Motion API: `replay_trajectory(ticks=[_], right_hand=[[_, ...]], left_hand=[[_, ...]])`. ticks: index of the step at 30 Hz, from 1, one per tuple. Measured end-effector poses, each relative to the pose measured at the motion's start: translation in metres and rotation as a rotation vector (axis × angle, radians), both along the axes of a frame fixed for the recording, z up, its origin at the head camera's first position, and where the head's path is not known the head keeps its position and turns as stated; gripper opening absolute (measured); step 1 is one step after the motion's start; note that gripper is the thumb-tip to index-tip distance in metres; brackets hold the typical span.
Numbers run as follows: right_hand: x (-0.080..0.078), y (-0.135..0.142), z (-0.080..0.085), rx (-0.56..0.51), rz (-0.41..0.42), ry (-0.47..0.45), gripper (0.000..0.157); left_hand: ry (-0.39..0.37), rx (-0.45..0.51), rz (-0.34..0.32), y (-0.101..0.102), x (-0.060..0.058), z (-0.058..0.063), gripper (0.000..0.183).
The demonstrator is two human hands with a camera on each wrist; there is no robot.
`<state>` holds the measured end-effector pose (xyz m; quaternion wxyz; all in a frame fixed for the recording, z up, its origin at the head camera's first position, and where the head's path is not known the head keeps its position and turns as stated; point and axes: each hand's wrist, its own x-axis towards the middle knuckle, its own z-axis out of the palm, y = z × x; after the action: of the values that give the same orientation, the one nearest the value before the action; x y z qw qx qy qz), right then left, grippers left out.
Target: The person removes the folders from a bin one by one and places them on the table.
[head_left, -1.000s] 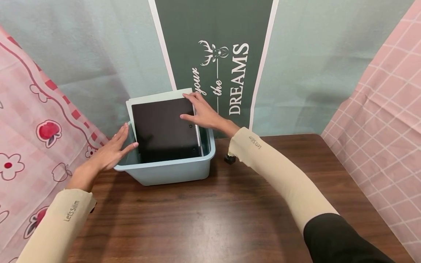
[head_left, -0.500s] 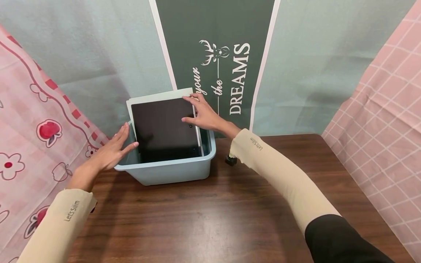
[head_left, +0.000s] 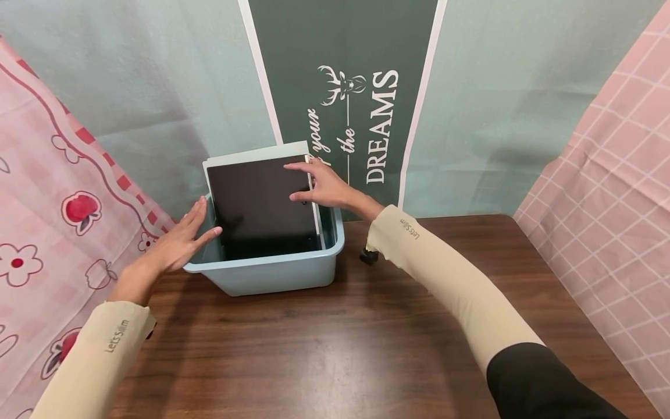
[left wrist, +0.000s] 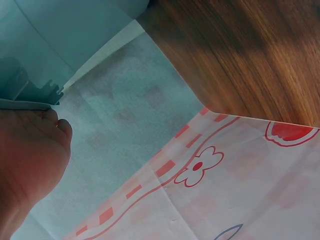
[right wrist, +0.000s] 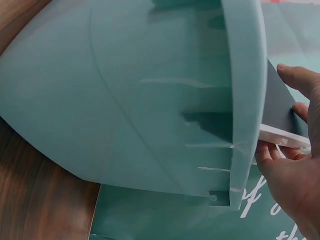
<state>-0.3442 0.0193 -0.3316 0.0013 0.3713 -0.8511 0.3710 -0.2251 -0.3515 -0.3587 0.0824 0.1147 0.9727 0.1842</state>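
Observation:
A pale blue plastic tub (head_left: 277, 277) stands against the back cloth. In it a flat black panel (head_left: 262, 203) with a white edge leans upright, and a pale flat panel (head_left: 256, 155) shows behind its top. My right hand (head_left: 332, 187) holds the black panel's right side. In the right wrist view, the thumb and a finger lie over its dark face, with other fingers (right wrist: 265, 154) under the white edge. At the tub's left rim rests my left hand (head_left: 175, 244), fingers extended and thumb pointing over the inside. The panels' lower ends are hidden inside the tub.
The brown wooden table (head_left: 335, 355) extends in front and to the right. A patterned pink cloth (head_left: 63, 244) hangs close at the left, and a pink checked cloth (head_left: 607, 192) at the right. A grey-green printed cloth (head_left: 356, 35) covers the back.
My right index finger has slid down from the black panel's top edge onto its face. The left hand stays at the tub rim, and the tub has not visibly moved.

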Motion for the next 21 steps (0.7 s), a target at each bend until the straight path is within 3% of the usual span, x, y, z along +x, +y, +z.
replay_trajectory(ticks=[15,21], right_hand=[[0.0013,0.0032,0.0004,-0.009,0.09,0.046,0.068],[0.0048,0.0053,-0.0029,0.014,0.071,0.043,0.073]], left_hand=[[-0.003,0.013,-0.004,0.0029,0.001,-0.0018,0.089],[-0.005,0.007,0.003,0.0028,0.0012,0.0,0.089]])
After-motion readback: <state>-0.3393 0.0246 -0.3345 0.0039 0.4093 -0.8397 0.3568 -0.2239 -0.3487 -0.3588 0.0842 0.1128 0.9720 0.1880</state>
